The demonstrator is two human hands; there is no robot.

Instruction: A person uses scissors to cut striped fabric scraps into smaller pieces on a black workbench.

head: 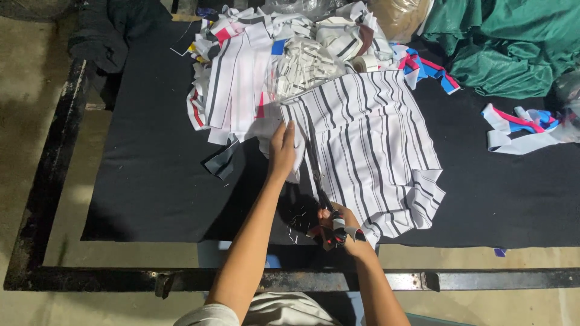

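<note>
the scissors (317, 175) lie with their long axis running almost straight away from the person, blades pointing up the table (151, 169) and leaning a little to the left, the handles nearest the body. the right hand (338, 226) is wrapped round those handles at the near edge of the cloth, fingers curled shut through the loops; the handles look bound in red and white strips, though it is too dark there to be sure. the blades are thin, dark metal, lying along the left edge of the striped fabric (368, 145).

that fabric is a limp white sheet with thin black lines in pairs, roughly square, its stripes running near the same way as the blades, its lower right corner folded and rumpled. the left hand (283, 151) lies flat on its upper left corner, fingers pressed together and pointing away, pinning the cloth just beside the blades.

the table is covered in a matt black felt-like sheet inside a rusty dark metal frame. behind the sheet sits a heap of cut strips (272, 54), white with black, red and blue. a shiny green cloth (501, 42) is bunched at the far right corner.
</note>
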